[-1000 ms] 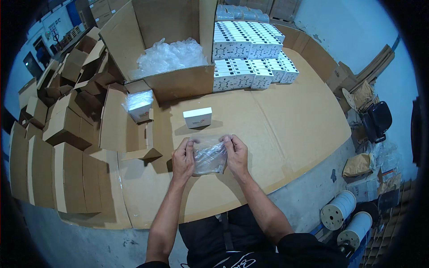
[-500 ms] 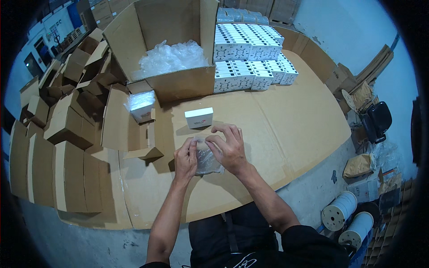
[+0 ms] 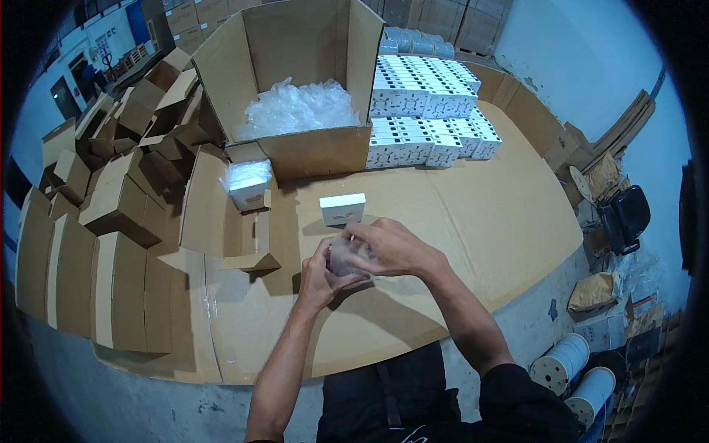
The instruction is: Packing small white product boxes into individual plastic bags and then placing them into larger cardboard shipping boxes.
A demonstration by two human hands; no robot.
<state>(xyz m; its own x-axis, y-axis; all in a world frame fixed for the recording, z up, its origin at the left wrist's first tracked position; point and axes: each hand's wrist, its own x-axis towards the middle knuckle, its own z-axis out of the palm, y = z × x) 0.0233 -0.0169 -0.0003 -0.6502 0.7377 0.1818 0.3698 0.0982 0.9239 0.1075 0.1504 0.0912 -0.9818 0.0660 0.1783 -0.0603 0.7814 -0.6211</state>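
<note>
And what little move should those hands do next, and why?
Probably spread the mouth of the clear plastic bag a bit wider with the right hand, while the left hand holds it. The bag is bunched between both hands with no box visibly in it, and a small white box stands bare just beyond them. Blur hides how open the bag is.

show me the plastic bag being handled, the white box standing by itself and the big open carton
Plastic bag [image 3: 340,258]: head view, its blurred middle.
White box [image 3: 343,211]: head view, its front face.
Big open carton [image 3: 317,153]: head view, its front wall.
</note>
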